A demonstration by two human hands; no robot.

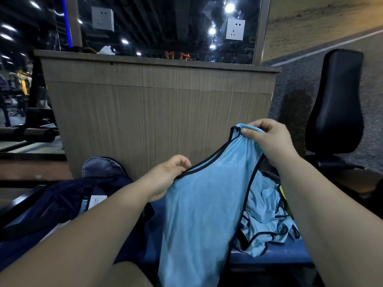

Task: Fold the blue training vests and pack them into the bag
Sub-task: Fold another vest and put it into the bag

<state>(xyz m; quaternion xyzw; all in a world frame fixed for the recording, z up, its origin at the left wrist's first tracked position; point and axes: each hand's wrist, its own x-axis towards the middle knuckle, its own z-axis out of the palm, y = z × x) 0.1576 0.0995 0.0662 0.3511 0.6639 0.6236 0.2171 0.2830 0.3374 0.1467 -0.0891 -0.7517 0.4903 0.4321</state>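
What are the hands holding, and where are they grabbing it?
One blue vest. The right hand pinches the top of a shoulder strap, and the left hand grips the black-trimmed neck edge lower down.

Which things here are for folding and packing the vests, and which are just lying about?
For the job: blue vest, held by left hand and right hand; pile of vests; navy bag.
Just lying about: wooden counter; black seat; wall socket.

A wood counter [157, 112] blocks ahead; bag [51, 204] left, vest pile [267, 210] right.
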